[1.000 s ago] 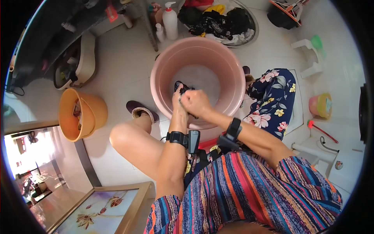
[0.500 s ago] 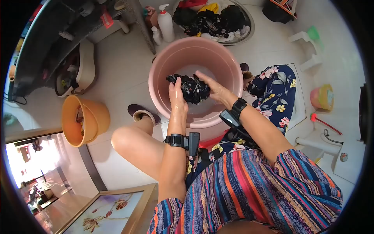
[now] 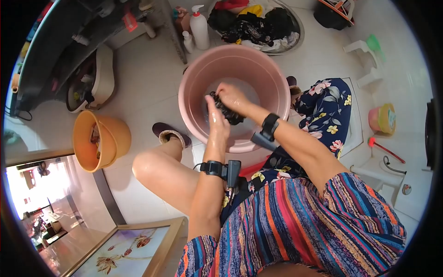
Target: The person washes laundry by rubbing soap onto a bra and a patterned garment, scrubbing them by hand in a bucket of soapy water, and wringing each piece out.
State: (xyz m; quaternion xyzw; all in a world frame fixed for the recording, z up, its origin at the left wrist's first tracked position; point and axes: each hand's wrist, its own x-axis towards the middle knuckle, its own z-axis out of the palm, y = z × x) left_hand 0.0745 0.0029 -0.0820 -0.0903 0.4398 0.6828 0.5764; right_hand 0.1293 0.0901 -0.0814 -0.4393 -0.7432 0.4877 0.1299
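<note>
A crumpled wet black cloth is squeezed between my two hands over the pink basin. My left hand, wet and glistening, supports it from the left side with the thumb pointing up. My right hand is closed over the top and right of the cloth, its fingers bent. Much of the cloth is hidden beneath the right hand. Below it, shallow cloudy water lies in the bottom of the basin.
Behind the basin stands a metal tub of mixed clothes, beside a white pump bottle. An orange bucket is on the left. A framed flower picture leans at lower left; a red-handled brush is at right.
My right hand has moved left and over the cloth, its fingers now curled. The cloth is bunched smaller and more covered. My left hand has shifted slightly right and down.
</note>
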